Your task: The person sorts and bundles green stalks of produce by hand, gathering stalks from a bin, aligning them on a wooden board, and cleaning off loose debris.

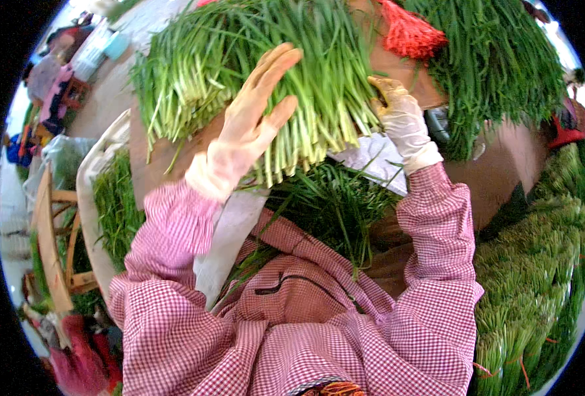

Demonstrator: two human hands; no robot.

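A broad layer of garlic chives [240, 72], pale stem ends toward me, lies across the work surface. My left hand [253, 112], in a pale rubber glove, is raised over the stems at the near left. Its fingers are stretched out and the thumb stands apart, with nothing in it. At the right edge of the layer is my right hand [398, 109], also gloved. Its fingers are curved beside the outer stems, with a gap between thumb and fingertips. Loose green leaves [338, 204] lie below the stem ends, close to my lap, next to a crumpled white sheet [371, 158].
Red ties [411, 33] lie at the far right of the board, beside another pile of greens [490, 66]. Tied bundles [536, 270] are stacked along my right. A wooden chair frame [58, 244] and a white-edged container of greens [118, 198] are at left. Other people work beyond.
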